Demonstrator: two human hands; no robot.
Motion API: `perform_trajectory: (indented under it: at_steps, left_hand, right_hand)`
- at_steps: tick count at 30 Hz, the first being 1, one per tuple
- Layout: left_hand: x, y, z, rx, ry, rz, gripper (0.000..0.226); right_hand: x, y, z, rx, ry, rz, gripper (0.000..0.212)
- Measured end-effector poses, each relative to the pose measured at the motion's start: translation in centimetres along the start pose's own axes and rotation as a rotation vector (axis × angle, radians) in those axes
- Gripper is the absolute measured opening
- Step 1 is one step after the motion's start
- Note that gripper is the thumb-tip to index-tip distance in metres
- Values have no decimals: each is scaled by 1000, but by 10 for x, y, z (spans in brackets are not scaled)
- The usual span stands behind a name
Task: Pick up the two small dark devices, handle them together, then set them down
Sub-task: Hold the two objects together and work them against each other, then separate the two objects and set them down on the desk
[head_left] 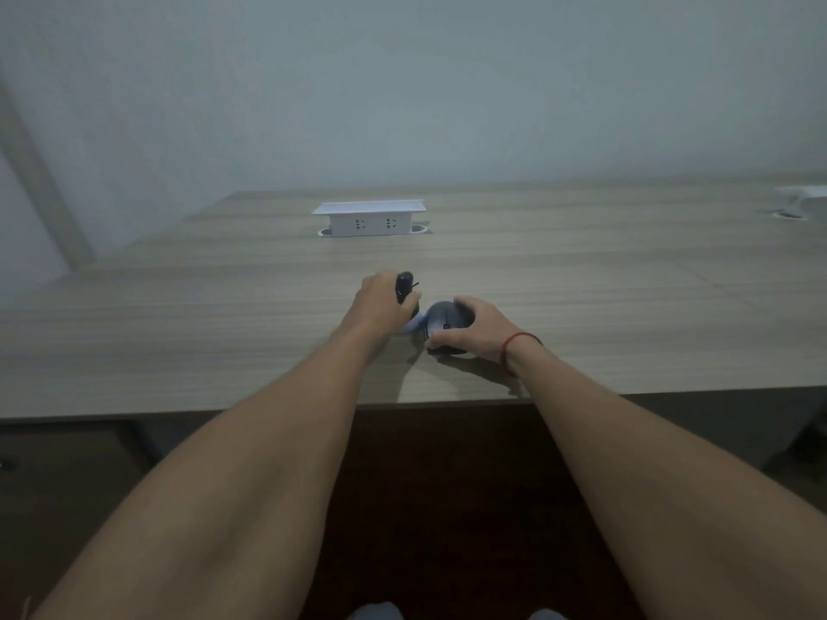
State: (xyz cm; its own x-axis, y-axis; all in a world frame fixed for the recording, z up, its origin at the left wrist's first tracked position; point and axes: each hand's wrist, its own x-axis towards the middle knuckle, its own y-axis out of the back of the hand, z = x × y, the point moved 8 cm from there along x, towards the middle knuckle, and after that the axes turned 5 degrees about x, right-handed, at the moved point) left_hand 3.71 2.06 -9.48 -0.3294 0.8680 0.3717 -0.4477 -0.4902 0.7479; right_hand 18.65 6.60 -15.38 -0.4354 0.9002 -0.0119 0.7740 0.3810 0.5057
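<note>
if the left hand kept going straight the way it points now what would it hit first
Probably the white socket box at the back of the desk. The left hand, holding the slim dark device, points roughly toward it over bare desktop; depth is hard to judge.

A: Where do the hands sit on the desk [581,270]?

B: Left hand [380,304] and right hand [476,326] lie side by side near the front edge, each closed round a device: slim device [405,286] at left, rounded device [443,326] just beside it at right.

A: And behind them?

B: The socket box [369,217], well apart, toward the desk's back edge before the wall [402,82].
</note>
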Motion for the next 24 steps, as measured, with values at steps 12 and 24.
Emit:
perform_trajectory:
  at_steps: [12,24]
  left_hand:
    - [-4,-1,-10,-271,190,-295,35]
    - [-8,8,-13,-378,278,-246,33]
  right_hand:
    - [-4,3,-2,-67,15,130,112]
    - [-5,3,-1,-36,16,93,109]
